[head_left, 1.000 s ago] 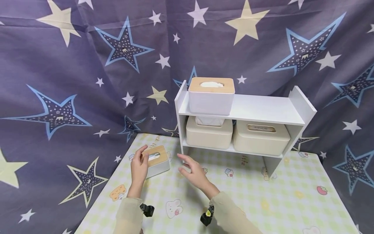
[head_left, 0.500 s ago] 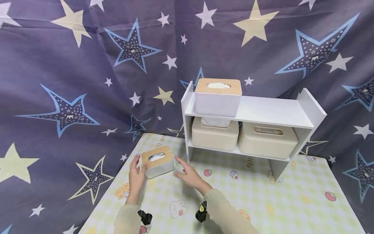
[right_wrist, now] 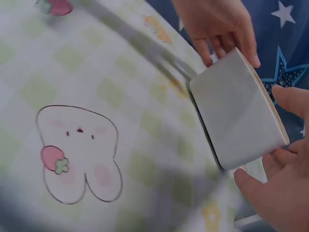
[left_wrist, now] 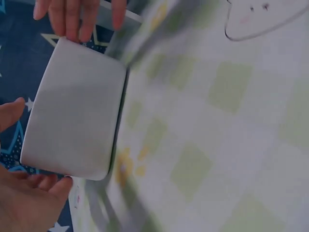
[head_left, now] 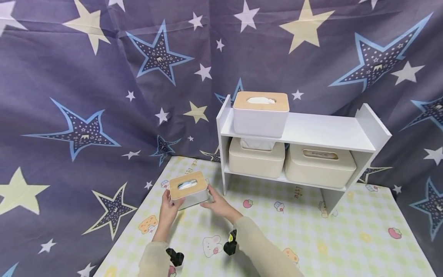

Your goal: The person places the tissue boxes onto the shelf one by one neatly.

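Note:
A small white tissue box with a light wooden lid sits low over the tabletop at the left. A white tissue shows in its oval slot. My left hand grips its left end, the thumb coming round the front corner. At the opposite end my right hand holds on with its fingers, the thumb low near the front. In the left wrist view the smooth grey-white side of the tissue box lies between both hands. The right wrist view shows the tissue box with fingertips at both ends.
A white two-tier shelf stands to the right. It bears a white tissue box with a wooden lid on top and two cream tissue boxes, left and right, below. A starry curtain hangs behind the checked tablecloth.
Both hands have closed in on the small tissue box from its two ends and now hold it. The head view has shifted, so the shelf appears further right.

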Action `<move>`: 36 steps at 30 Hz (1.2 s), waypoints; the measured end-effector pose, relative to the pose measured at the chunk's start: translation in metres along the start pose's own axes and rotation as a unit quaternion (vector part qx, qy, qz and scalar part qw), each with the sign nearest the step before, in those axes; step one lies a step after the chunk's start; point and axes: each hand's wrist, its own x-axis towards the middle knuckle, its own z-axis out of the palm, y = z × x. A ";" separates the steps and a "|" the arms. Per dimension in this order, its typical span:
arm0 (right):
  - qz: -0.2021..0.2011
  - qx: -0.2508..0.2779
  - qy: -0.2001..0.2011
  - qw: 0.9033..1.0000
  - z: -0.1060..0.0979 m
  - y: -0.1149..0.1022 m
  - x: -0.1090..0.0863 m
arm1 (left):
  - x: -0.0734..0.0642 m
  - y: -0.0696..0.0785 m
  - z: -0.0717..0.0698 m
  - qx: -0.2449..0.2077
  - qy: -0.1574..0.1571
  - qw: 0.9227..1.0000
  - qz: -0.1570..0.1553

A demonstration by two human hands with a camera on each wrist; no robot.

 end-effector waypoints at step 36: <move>-0.151 0.109 0.206 0.961 -0.023 -0.012 -0.056 | -0.062 0.051 -0.013 0.087 -0.011 0.995 0.049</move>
